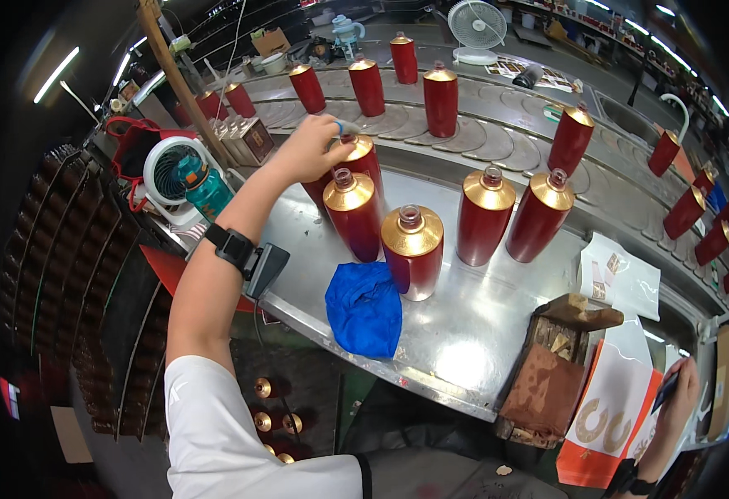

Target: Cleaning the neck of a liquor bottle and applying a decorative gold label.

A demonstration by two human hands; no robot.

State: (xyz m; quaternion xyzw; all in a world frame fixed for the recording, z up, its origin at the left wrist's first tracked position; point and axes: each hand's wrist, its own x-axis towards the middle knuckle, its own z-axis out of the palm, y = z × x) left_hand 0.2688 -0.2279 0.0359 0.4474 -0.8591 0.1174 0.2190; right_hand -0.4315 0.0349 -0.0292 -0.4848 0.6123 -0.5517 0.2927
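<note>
My left hand (313, 150) reaches across the metal table, its fingers closed at the neck of a red bottle (366, 162) with a gold shoulder. The hand covers that bottle's neck. Close around it stand another red bottle (354, 220) and one partly hidden by my hand. Nearer to me is a front bottle (414, 258), beside a crumpled blue cloth (363, 309). Two more, a middle bottle (485, 220) and a right bottle (539, 218), stand open-necked. At the far right, my right hand (679, 401) is closed on a small, dark, flat piece, only partly visible.
Beyond the table, a curved conveyor (481, 150) carries several red bottles. A stained wooden box (543, 382) and an orange-white paper bag (606, 416) lie at right. To the left are a white fan (173, 179), a teal water bottle (206, 190) and stacked dark trays (65, 274).
</note>
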